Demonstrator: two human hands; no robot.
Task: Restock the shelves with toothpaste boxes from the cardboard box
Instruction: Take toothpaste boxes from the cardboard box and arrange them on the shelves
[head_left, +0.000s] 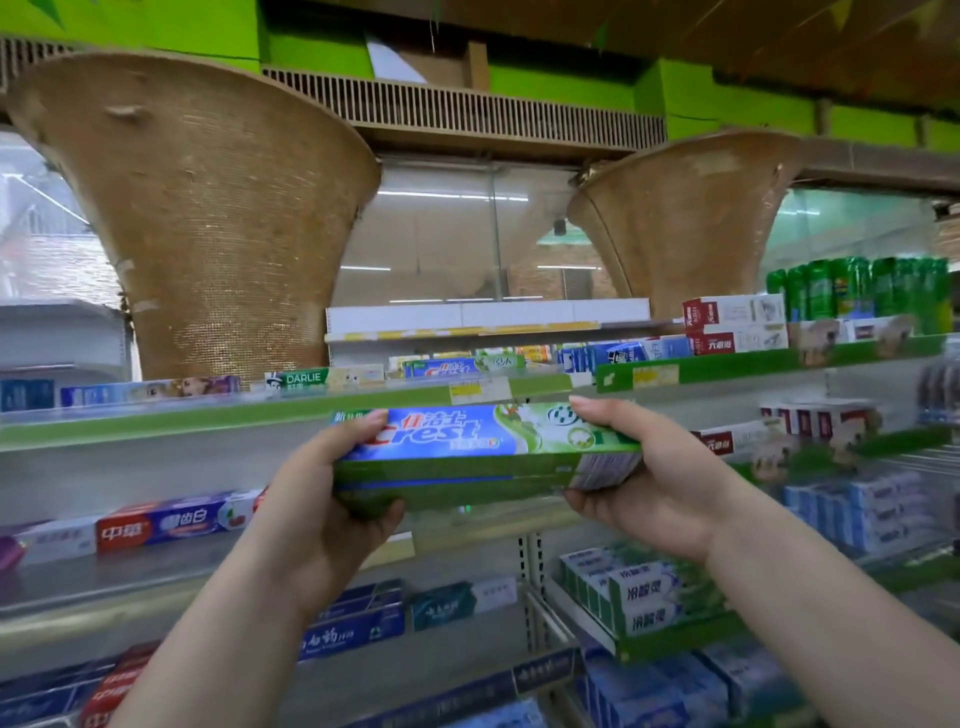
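Closest to us, a stack of long blue-and-green cardboard toothpaste boxes lies level in the air, held between two hands. The left hand grips the stack's left end, with the thumb pressed on the top face and the fingers curled under the bottom box. The right hand clasps the right end the same way, thumb on top and fingers wrapped beneath the end flaps. We cannot tell for sure how many boxes the stack has.

Below the stack and to its right we see tightly packed green-and-white boxes. Below it to the left lie flat dark blue boxes. Left of the stack, a long red-and-purple box lies on a grey shelf. Right of the stack, pale blue boxes stand in rows.

Just behind the stack runs a green shelf rail, and a yellow price label sits just above the stack. Beyond the rail, up and left of the stack, lies a green-and-cream box marked DARLIE. Farther up and right of the stack we see red-and-white boxes and green bottles.

Farthest off, a large brown woven basket rises above the stack to its left, and a second woven basket rises to its right.
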